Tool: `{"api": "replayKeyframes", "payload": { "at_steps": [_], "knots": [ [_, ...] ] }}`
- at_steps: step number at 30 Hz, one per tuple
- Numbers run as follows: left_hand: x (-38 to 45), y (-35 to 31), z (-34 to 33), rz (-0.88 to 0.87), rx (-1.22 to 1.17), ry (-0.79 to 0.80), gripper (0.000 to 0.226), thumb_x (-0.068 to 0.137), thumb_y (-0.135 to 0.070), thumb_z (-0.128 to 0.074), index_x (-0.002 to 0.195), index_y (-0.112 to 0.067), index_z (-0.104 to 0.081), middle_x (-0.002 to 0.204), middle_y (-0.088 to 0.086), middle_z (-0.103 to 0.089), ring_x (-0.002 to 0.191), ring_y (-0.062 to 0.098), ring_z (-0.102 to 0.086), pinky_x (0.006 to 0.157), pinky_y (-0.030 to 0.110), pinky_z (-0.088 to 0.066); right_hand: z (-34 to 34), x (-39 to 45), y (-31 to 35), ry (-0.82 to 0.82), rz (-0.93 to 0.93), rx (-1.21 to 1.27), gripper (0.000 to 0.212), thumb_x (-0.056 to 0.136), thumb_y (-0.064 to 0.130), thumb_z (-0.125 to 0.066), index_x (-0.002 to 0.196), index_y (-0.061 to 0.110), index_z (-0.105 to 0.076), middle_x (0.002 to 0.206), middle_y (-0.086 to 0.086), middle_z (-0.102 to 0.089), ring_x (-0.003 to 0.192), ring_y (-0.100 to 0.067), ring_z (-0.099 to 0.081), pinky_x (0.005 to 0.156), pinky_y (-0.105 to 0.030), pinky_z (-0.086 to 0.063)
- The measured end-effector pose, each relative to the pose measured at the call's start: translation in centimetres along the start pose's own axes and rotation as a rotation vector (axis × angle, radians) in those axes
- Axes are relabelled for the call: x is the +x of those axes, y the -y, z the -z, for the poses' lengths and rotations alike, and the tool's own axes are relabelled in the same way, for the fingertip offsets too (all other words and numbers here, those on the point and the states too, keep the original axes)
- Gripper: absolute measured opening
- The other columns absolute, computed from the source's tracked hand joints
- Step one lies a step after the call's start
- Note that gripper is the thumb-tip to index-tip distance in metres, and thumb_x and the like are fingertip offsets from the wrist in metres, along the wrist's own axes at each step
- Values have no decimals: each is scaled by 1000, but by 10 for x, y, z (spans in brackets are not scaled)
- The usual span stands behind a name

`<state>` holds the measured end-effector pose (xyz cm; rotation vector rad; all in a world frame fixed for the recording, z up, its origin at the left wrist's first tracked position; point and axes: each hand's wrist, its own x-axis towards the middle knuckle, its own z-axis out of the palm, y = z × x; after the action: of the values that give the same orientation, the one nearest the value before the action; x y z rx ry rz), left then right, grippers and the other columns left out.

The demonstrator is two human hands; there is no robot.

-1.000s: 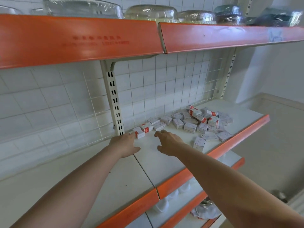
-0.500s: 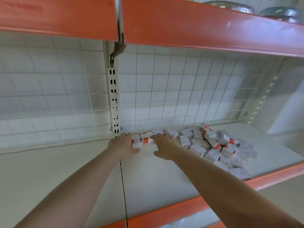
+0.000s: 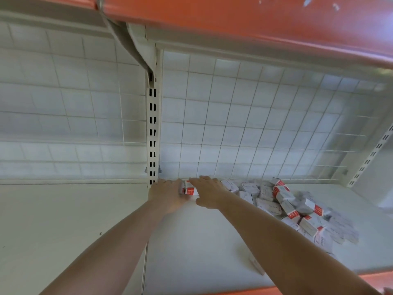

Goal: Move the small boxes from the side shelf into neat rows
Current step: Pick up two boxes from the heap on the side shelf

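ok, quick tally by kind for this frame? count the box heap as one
hands: 2 (left hand, right hand)
red-and-white box between them: 1
heap of small boxes: 1, too jumbled to count singly
lone box near front edge: 1
slotted uprights: 2
total: 7

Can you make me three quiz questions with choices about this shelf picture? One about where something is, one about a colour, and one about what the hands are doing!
1. Where is the messy pile of boxes?
A. right of the hands
B. left of the hands
C. on the top shelf

2. What colour is the shelf edge overhead?
A. blue
B. orange
C. green

3. What are the left hand and right hand doing?
A. hanging idle
B. waving
C. pressing a red-and-white box between them

Answers: 1 A, the pile lies right of both hands; 2 B, it is orange; 3 C, the box sits between the hands by the back grid.
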<state>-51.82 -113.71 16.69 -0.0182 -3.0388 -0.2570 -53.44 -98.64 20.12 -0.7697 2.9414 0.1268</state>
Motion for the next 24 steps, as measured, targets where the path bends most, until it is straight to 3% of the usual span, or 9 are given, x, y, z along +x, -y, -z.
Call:
{"api": "replayKeyframes", "payload": {
  "at_steps": [3,7,10,14,18,24],
  "knots": [
    [2,-2,2,-7,0,19,50,87,-63,-45,124,-29,-50,121,-1,-60,122,23,-49,88,33,-41,-1,3,-1,-23,11,-1,68,93,16,-54,152,16,-21,154,-5,-30,144,-23,-23,116,-41,-23],
    [5,1,4,-14,-2,72,57,83,-69,-47,120,-26,-49,113,-3,-62,113,22,-54,81,33,-43,-6,6,-1,-93,30,-25,51,93,19,-56,141,16,-41,138,-6,-45,128,-24,-42,106,-39,-35],
    [0,1,6,19,-24,58,46,88,-56,-47,118,-21,-48,109,-1,-62,105,21,-57,80,32,-46,-10,6,0,-135,24,10,42,93,22,-57,134,17,-49,129,-6,-49,121,-24,-46,101,-38,-38],
    [-8,2,10,31,-49,39,42,89,-52,-47,115,-20,-51,110,-2,-61,102,21,-59,84,33,-48,-11,3,1,-116,11,71,38,93,29,-58,129,18,-49,125,-5,-56,118,-24,-48,99,-37,-37],
    [-19,4,14,11,-27,75,33,94,-33,-47,124,-19,-47,122,0,-57,112,22,-54,90,33,-41,-8,-3,5,-105,28,98,39,94,28,-58,130,16,-46,128,-5,-53,118,-23,-48,95,-34,-38],
    [-40,18,34,30,27,64,35,91,-22,-49,126,-22,-48,123,0,-57,115,22,-50,92,32,-35,6,-14,18,-115,80,169,42,95,27,-57,132,14,-42,126,-6,-50,114,-24,-52,91,-36,-47]
  ]
}}
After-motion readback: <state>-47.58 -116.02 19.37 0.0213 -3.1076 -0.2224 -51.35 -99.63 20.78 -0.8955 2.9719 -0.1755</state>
